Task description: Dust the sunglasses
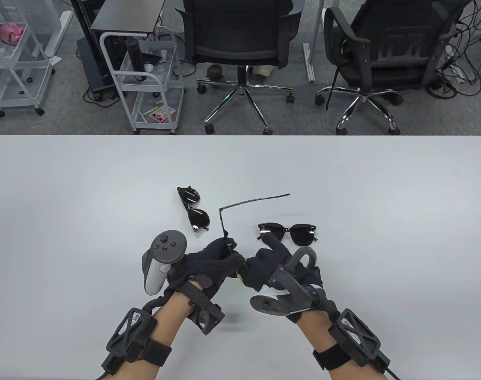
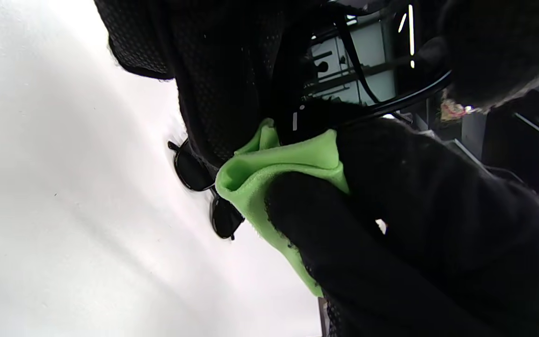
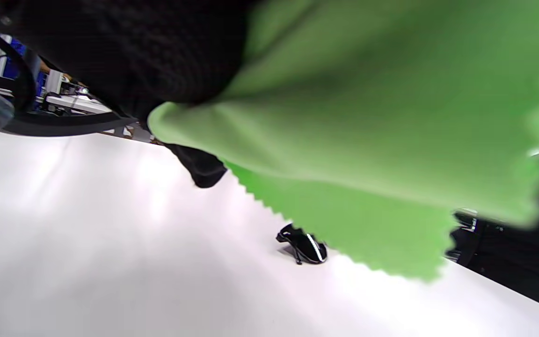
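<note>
Left hand [image 1: 209,261] curled round held sunglasses [image 1: 224,231], lifted off bench [image 1: 66,190] near 6 o'clock edge; one temple arm juts toward 1 o'clock. Right hand [image 1: 270,263] pinches green cloth [image 2: 274,173] against frame. Second sunglasses [image 1: 193,209] folded on bench at 11 o'clock of hands. Third sunglasses [image 1: 289,232] at 12 o'clock of right hand, just beside its fingertips.
</note>
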`<state>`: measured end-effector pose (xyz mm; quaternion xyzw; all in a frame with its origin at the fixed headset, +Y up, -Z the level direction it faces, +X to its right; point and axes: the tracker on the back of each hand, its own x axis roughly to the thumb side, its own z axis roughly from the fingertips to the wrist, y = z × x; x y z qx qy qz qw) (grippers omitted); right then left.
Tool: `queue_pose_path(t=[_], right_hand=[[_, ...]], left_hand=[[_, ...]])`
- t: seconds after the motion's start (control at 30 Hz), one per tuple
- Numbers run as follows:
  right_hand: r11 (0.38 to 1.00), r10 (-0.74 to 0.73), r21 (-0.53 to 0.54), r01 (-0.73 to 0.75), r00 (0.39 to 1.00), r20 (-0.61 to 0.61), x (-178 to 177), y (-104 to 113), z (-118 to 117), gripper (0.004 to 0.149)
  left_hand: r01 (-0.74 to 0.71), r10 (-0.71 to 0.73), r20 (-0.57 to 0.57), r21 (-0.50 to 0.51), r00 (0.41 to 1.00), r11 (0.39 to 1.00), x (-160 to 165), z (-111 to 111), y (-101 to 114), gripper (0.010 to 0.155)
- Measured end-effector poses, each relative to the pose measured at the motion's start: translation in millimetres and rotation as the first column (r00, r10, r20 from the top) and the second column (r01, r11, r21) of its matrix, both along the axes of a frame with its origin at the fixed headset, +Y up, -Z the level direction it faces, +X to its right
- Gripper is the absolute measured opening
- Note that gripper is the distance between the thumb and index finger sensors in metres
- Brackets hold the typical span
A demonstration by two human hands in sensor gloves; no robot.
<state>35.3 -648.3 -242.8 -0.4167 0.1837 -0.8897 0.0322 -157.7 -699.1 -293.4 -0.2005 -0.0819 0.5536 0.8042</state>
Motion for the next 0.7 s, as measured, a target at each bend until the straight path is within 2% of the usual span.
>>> queue_pose_path(t=[0.13,0.4,0.47,0.6,0.7], right_hand=[[0.998,0.064,-0.030,-0.062,0.995,0.077,5,-2,-8,0.043],[0.984,0.179,-0.051,-0.173,0.960,0.217,38,-13,-28,0.042],[0.983,0.184,-0.057,-0.176,0.959,0.214,37,-16,-28,0.042],[0.955,0.289,0.007,-0.297,0.934,0.212,31,-18,-23,0.042],[0.982,0.186,-0.019,-0.185,0.970,0.158,24,-16,-18,0.042]], left_hand=[[0.068,-0.066,-0.036,0.040,0.997,0.997,-6,-3,5,0.098],[0.083,-0.081,-0.082,0.020,0.993,0.996,-31,-10,4,0.098],[0.088,-0.087,-0.060,0.004,0.994,0.996,-27,-10,2,0.097],[0.080,-0.080,-0.023,-0.035,0.996,0.996,-22,-10,-7,0.096],[0.040,-0.040,0.001,-0.059,0.999,0.997,-18,-10,-10,0.096]])
